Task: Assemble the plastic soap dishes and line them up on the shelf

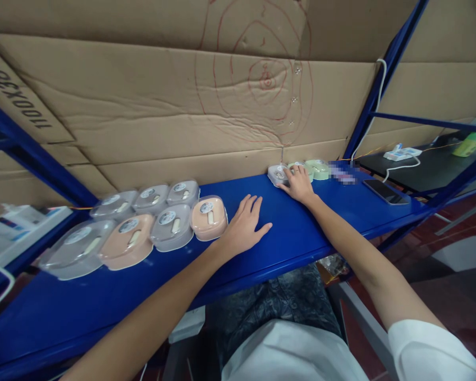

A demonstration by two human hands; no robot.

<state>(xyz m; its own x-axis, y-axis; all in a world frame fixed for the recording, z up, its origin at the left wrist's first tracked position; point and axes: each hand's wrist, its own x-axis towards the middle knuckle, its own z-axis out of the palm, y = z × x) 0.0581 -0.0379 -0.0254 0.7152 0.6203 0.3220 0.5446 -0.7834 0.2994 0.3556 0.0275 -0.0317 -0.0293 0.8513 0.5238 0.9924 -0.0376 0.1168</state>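
Note:
My left hand lies over the blue shelf with its fingers spread, right beside a peach plastic box; it holds nothing. Farther right, my right hand grips a small grey box, thumb at its front and fingers at its right side; part of that box is hidden. Pale green boxes sit just past those fingers. To the left stand more clear-lidded boxes in two rows, among them a grey box, another peach box and a large grey box. Round labels and white clips show on their lids.
The blue shelf has a cardboard wall behind it and blue posts at both ends. A phone lies at the right end, near a blurred patch. White power strips with cables are beyond both ends.

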